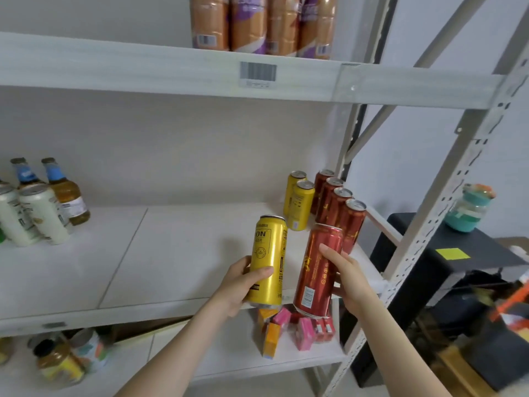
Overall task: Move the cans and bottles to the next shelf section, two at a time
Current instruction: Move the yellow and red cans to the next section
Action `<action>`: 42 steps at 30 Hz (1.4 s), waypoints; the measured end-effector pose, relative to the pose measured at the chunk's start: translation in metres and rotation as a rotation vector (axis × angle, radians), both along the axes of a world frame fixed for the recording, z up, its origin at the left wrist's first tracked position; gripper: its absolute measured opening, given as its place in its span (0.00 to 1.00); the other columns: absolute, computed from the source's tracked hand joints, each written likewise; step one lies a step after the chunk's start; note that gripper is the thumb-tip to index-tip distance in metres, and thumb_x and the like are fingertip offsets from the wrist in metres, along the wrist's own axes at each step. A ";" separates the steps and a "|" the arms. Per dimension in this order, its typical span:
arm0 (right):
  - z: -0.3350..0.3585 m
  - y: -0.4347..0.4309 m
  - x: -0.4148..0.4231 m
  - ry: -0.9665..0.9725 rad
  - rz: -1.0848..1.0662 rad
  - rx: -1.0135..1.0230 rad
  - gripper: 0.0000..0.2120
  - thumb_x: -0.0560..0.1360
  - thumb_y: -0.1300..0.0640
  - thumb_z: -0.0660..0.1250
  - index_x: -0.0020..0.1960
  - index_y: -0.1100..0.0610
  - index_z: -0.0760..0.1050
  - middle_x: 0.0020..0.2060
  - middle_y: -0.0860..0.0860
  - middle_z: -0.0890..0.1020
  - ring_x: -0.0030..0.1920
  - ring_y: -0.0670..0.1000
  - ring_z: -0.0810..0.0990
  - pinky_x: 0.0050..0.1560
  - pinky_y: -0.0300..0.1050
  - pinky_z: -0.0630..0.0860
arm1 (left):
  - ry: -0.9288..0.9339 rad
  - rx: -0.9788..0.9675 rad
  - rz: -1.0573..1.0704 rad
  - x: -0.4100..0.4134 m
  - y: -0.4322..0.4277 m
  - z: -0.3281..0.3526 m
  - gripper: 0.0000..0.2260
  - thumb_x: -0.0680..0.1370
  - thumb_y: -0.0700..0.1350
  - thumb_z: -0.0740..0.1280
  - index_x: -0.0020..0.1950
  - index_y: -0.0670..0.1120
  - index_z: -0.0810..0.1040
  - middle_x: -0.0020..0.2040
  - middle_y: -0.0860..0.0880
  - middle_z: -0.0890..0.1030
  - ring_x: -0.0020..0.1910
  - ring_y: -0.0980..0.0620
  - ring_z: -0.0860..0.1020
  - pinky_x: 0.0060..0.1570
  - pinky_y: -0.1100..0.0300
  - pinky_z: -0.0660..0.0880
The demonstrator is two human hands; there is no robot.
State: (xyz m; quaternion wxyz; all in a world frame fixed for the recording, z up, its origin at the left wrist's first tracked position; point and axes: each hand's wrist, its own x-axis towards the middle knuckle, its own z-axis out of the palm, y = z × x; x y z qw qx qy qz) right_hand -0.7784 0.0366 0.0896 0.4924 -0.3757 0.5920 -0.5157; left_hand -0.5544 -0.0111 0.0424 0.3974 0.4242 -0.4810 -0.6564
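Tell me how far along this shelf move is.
In hand: the left hand grips a yellow can and the right hand a red can, in front of the middle shelf. Grouped at its right end stand two yellow cans and four red cans; at its left end, brown bottles and white cans. Likely the right group is done and the left group pending, though one frame cannot confirm direction.

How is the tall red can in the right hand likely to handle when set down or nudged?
The red can is tall and narrow, so it probably tips easily if nudged. Its glossy side looks smooth, perhaps slippery in the right hand. Round, it would likely roll if toppled.
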 end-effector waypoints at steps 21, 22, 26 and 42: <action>-0.017 -0.040 -0.156 0.050 0.008 -0.210 0.28 0.64 0.44 0.76 0.61 0.49 0.77 0.55 0.48 0.85 0.56 0.52 0.83 0.54 0.52 0.78 | -0.078 -0.126 0.199 -0.144 -0.058 -0.015 0.27 0.61 0.41 0.82 0.58 0.49 0.79 0.55 0.48 0.85 0.56 0.48 0.82 0.58 0.51 0.78; -0.022 -0.046 -0.158 0.055 0.010 -0.226 0.28 0.63 0.44 0.78 0.61 0.48 0.78 0.54 0.48 0.85 0.55 0.51 0.83 0.55 0.52 0.78 | -0.085 -0.136 0.211 -0.146 -0.065 -0.019 0.29 0.59 0.43 0.83 0.58 0.49 0.79 0.55 0.48 0.85 0.56 0.49 0.82 0.58 0.51 0.78; -0.039 -0.066 -0.163 0.062 0.022 -0.267 0.29 0.63 0.46 0.80 0.61 0.49 0.77 0.54 0.47 0.85 0.54 0.48 0.83 0.51 0.46 0.79 | -0.105 -0.154 0.251 -0.153 -0.091 -0.036 0.31 0.61 0.38 0.82 0.62 0.48 0.77 0.57 0.48 0.84 0.55 0.50 0.83 0.57 0.50 0.78; -0.074 -0.106 -0.178 0.164 0.082 -0.332 0.16 0.68 0.58 0.78 0.51 0.47 0.77 0.49 0.45 0.84 0.53 0.47 0.82 0.54 0.47 0.76 | -0.121 -0.217 0.263 -0.171 -0.140 -0.065 0.36 0.60 0.37 0.82 0.65 0.45 0.74 0.58 0.48 0.83 0.56 0.51 0.82 0.56 0.53 0.79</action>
